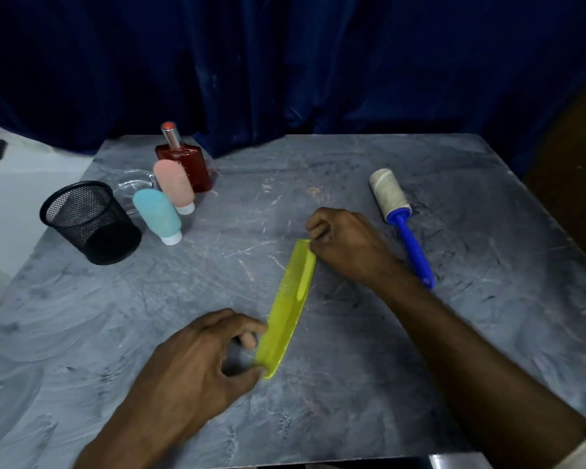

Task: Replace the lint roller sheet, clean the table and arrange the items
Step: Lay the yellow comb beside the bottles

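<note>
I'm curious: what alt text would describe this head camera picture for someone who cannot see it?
Two hands hold a yellow-green comb by its ends, left hand near, right hand far, over a grey table. A blue-handled lint roller lies right; a black mesh cup and bottles stand left.

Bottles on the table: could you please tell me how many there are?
3, clustered at the far left: a red glass bottle at the back, a pink bottle before it, a blue bottle nearest.

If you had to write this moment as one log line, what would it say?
left hand: grips comb near end | right hand: pinches far end | lint roller: on table, untouched
</note>
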Tool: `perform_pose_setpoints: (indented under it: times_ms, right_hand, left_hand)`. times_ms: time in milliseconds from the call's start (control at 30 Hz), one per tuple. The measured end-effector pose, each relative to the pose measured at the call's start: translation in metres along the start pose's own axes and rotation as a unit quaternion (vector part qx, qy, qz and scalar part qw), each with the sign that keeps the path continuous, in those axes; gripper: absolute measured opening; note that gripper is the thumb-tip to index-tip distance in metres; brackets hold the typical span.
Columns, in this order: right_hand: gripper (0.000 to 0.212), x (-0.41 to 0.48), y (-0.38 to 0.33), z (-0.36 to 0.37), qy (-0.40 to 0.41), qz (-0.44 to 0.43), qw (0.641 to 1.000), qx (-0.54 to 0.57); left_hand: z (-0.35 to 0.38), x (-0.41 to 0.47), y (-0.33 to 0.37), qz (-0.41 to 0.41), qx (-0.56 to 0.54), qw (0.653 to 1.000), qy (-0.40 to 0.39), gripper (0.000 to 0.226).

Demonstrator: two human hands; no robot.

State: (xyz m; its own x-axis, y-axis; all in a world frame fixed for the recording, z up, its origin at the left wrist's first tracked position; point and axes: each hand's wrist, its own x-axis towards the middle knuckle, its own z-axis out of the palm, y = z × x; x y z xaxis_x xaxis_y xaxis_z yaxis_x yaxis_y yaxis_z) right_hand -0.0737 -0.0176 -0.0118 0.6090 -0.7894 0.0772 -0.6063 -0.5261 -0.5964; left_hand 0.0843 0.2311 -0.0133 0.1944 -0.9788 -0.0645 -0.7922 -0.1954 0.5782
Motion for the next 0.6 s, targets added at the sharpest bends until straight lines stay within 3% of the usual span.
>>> perform_pose_setpoints:
  times_ms: [333,600]
  right_hand:
    - [0.015,0.007,0.004,0.002,-0.024,0.072,0.989,0.125]
    - [0.02,0.001,-0.009,-0.013,-0.056,0.087,0.935,0.339]
  left_hand:
    - [0.001,-0.007,0.001,-0.009,0.017,1.0,-0.009,0.047]
    - [0.008,-0.02,0.003,0.001,0.005,1.0,0.018,0.05]
